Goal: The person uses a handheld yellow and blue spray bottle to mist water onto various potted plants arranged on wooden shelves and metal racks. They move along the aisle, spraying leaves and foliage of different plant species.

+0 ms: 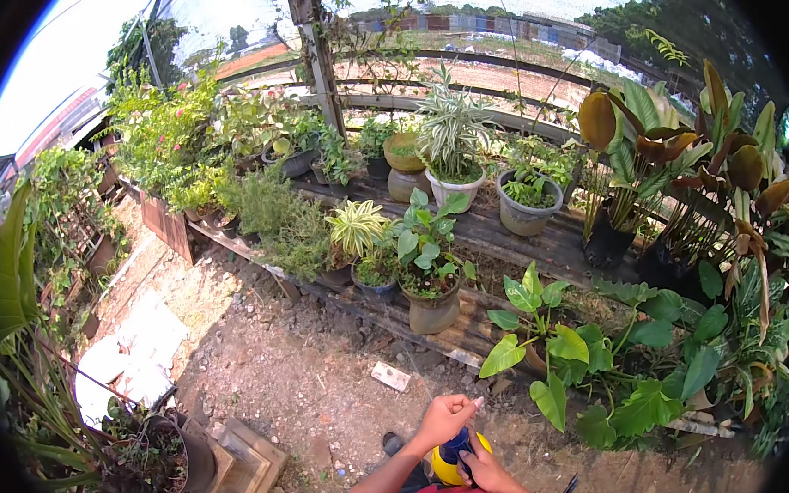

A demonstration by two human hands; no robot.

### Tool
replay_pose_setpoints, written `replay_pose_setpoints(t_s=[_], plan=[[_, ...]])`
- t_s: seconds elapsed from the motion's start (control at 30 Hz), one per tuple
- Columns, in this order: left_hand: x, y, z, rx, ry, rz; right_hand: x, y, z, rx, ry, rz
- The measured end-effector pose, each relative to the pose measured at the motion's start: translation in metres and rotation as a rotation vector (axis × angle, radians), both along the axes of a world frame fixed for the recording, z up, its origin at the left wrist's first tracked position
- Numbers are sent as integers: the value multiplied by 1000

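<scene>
At the bottom centre, my right hand (480,463) is wrapped around the dark blue top of a yellow sprayer bottle (446,466). Just above it, my left hand (447,417) is curled, with a small pale object (478,402) at its fingertips; what it is cannot be made out. Both hands are close together in front of my red shirt. Beyond them stand potted plants on slatted shelves, among them a heart-leaved plant in a rounded pot (434,313) and a variegated spiky plant in a white pot (456,187).
A brick (391,376) lies on the bare soil ahead. Leafy philodendron-like plants (569,344) spread at the right. At the lower left are a stepped concrete block (248,459), a dark plant pot (192,453) and white sacks (138,350). A wooden post (319,65) rises behind the shelves.
</scene>
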State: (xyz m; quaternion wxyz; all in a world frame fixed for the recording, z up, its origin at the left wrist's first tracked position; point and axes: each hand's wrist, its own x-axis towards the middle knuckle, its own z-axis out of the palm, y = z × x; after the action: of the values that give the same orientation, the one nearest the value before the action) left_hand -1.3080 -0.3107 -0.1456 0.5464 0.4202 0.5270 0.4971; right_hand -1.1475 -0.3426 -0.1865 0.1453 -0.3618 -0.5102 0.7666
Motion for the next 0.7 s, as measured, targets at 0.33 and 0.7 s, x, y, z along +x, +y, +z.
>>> replay_pose_setpoints(t_s=[0.33, 0.7], plan=[[-20, 32, 30, 344, 819, -29, 8, -8, -14, -64, -12, -102], [1, 3, 31, 62, 4, -161, 14, -20, 1, 56, -1, -92]])
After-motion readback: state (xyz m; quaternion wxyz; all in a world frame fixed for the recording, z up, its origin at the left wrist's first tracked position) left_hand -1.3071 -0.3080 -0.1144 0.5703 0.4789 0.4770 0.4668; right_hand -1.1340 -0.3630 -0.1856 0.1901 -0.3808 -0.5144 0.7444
